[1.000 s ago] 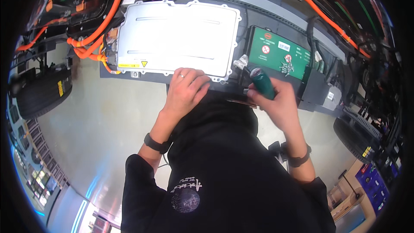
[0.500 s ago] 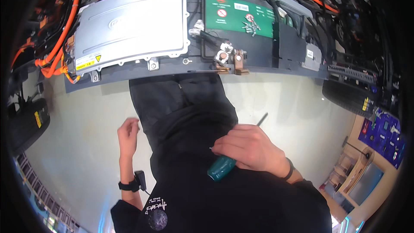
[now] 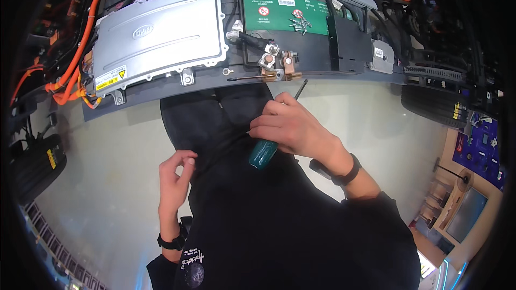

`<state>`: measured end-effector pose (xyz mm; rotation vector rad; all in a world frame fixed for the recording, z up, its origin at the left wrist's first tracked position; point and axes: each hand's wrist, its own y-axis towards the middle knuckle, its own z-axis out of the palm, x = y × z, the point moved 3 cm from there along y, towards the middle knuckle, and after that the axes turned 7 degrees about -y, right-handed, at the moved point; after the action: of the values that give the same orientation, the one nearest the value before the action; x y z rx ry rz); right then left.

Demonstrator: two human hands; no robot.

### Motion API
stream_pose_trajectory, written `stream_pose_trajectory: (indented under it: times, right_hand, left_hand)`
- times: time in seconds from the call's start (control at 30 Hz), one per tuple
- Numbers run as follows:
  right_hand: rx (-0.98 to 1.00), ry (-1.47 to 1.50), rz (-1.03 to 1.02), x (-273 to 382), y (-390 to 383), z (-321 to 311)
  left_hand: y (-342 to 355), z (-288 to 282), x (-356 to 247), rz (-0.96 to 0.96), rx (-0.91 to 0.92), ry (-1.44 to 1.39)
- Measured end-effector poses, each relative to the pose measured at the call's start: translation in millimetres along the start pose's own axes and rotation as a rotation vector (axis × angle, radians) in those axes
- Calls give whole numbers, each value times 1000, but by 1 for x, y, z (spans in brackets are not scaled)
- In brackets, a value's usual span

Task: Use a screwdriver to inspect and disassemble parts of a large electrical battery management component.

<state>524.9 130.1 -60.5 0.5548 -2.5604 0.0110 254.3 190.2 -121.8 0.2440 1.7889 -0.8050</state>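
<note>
My right hand [image 3: 287, 129] grips a screwdriver with a green handle [image 3: 262, 156], its metal shaft [image 3: 301, 88] pointing up toward the workbench-like grey tray [image 3: 303, 64]. Loosely curled, my left hand [image 3: 179, 174] hangs beside my dark trousers, holding nothing. Above the hands sit a silver cover [image 3: 158, 43] with bolt tabs and a green battery [image 3: 282, 16] carrying a pile of several small bolts [image 3: 301, 23]. Between them are a black cable with metal terminals [image 3: 269, 59] and a copper bracket [image 3: 288, 67].
Orange high-voltage cables [image 3: 70, 83] run left of the cover. Tyres [image 3: 432, 104] stand at both sides, over a pale floor [image 3: 107, 172]. At the right are a blue tool board [image 3: 481, 147], a fan [image 3: 463, 181] and a wooden unit with a screen [image 3: 466, 212].
My left hand has come off the silver cover and dropped to my side. My right hand moved down from the parts with the screwdriver, then rose slightly again. The view has shifted.
</note>
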Motion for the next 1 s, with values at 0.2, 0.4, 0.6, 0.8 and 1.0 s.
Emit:
stream_pose_trajectory:
  times: [0.2, 0.4, 0.6, 0.8, 1.0]
  right_hand:
    - [12, -128, -3, 11, 0, 0]
    - [12, -243, 40, 18, -13, -6]
    - [49, -266, 142, 28, -35, -10]
    - [-73, -255, 352, 12, -82, -23]
    - [-260, -184, 904, -9, -189, -4]
  left_hand:
    - [7, 48, -85, -161, 443, -415]
    - [19, 85, -108, -326, 617, -326]
    - [15, 105, -102, -136, 666, -200]
    - [16, 100, -104, -113, 750, -175]
    - [21, 82, -108, -195, 741, -243]
